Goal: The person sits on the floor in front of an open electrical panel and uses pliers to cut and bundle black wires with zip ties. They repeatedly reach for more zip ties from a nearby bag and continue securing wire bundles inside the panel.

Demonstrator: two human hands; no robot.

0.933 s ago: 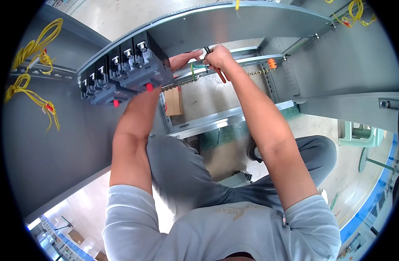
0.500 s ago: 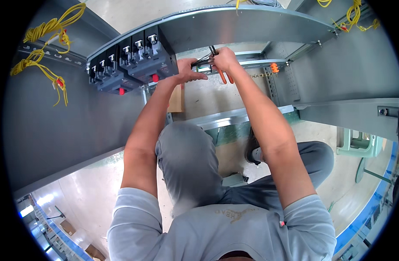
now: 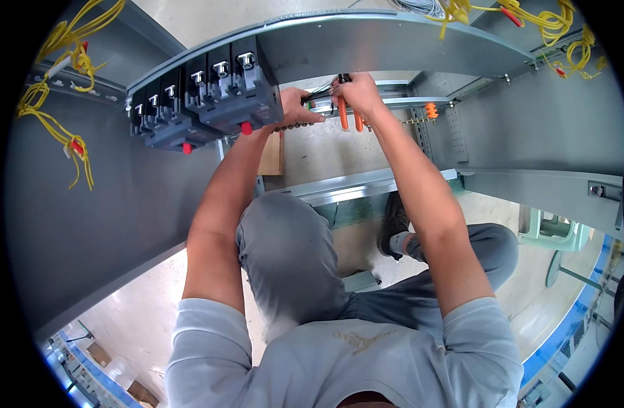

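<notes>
My right hand (image 3: 361,94) is wrapped around orange-handled pliers (image 3: 343,114), whose handles point down toward me. The jaws are hard to make out. Just left of it, my left hand (image 3: 291,107) holds thin black wires (image 3: 317,94) that stretch across to the pliers. Its thumb sticks out to the right, and the other fingertips are partly hidden. Both hands are beyond my knee, inside a grey metal cabinet frame, by a crosswise metal rail (image 3: 397,102). Black circuit breakers (image 3: 234,95) with red buttons stand close to my left hand.
Bundles of yellow wire hang at the left (image 3: 37,102) and upper right (image 3: 553,27). Orange insulators (image 3: 431,111) sit on the right of the rail. A wooden board (image 3: 272,155) is under my left forearm. A metal crossbar (image 3: 353,187) lies before my knee; a green stool (image 3: 555,230) stands right.
My right hand and the pliers have shifted slightly right, and the pliers' handles now point more straight down. The left hand stays nearly in place. The whole view has moved a little.
</notes>
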